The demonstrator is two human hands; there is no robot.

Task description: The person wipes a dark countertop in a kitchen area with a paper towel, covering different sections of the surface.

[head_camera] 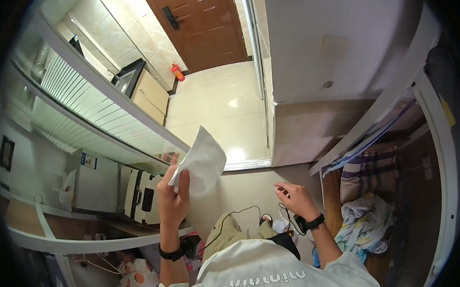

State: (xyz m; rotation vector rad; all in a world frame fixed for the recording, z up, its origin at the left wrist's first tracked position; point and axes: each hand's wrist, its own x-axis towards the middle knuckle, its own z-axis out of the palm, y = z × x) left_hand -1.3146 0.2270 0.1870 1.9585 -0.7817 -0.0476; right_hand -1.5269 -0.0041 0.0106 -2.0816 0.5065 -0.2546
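Observation:
Pinched between the thumb and fingers of my left hand (175,201) is a thin white sheet (205,160), either paper or tissue. It stands up from the hand, creased, with one corner pointing at the doorway. My right hand (294,197) is in the air on the other side, its fingers loosely curled and holding nothing. A black strap with a small device (188,245) circles my left wrist, and a similar wristband (314,222) is on my right. Thin black cables hang from both.
Beyond a sliding-door track stand a brown door (205,25), a red fire extinguisher (178,72) and a sink cabinet (149,97). To the left are a refrigerator (97,184) and a ribbed suitcase (152,212). An open wardrobe on the right holds a plaid cushion (366,174) and crumpled cloth (366,222).

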